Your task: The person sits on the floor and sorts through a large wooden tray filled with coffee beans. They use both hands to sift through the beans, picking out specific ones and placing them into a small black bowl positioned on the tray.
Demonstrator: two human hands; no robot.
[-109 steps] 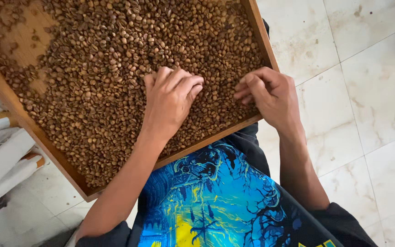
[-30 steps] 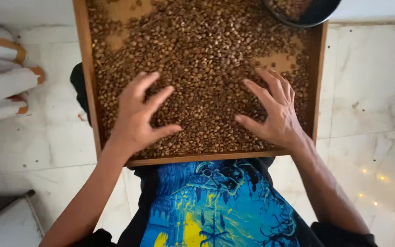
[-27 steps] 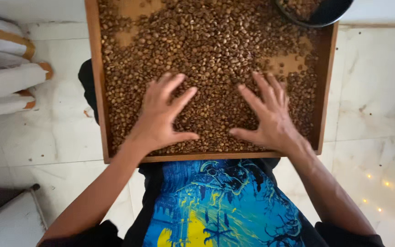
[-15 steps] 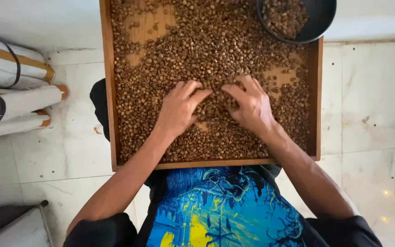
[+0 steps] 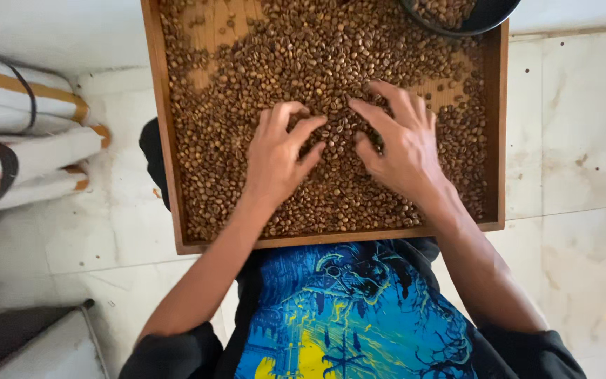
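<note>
A wooden tray (image 5: 161, 151) rests on my lap, covered with brown coffee beans (image 5: 303, 63). My left hand (image 5: 278, 156) lies palm down on the beans near the tray's middle, fingers spread and slightly curled. My right hand (image 5: 400, 144) lies beside it, also palm down with fingers apart, fingertips pointing toward the left hand. Neither hand holds anything. Bare wood shows at the tray's far left and at the right behind my right hand.
A dark round bowl (image 5: 464, 17) holding beans sits on the tray's far right corner. Rolled white sacks with orange stripes (image 5: 22, 140) lie on the pale tiled floor (image 5: 576, 140) to the left. A dark flat object (image 5: 15, 337) is at bottom left.
Both hands have moved from the tray's near edge toward its middle and come closer together, pushing beans. The view has shifted so the tray sits more centred.
</note>
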